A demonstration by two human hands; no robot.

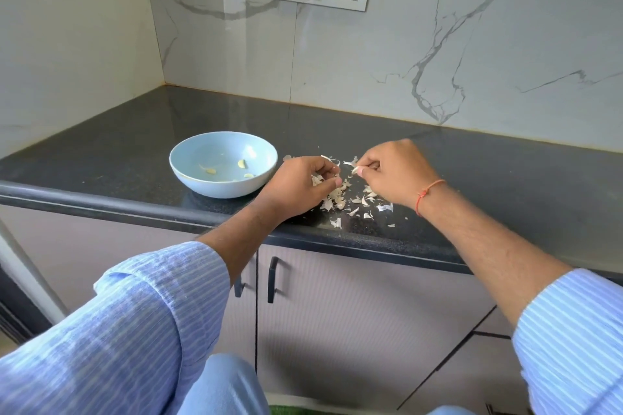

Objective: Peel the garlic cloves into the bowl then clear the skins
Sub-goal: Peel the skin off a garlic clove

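Papery white garlic skins [340, 198] litter the dark speckled bench [472, 178] while the right hand [397, 171] pinches a clove [354, 170], left hand [296, 185] curled around scraps; a slip could scatter them off the edge.

Bench [472, 158]: dark speckled stone, polished, reflective. Wall [371, 60]: white marble-look panels, grey veining, smooth with slight sheen. Bowl [188, 175]: pale blue, glazed, glossy. Skins [335, 200]: thin, papery, dry, off-white. Sleeves [135, 330]: striped blue cloth, matt, woven. Cabinet doors [354, 313]: matt, finely ribbed; handles [272, 279] black, matt
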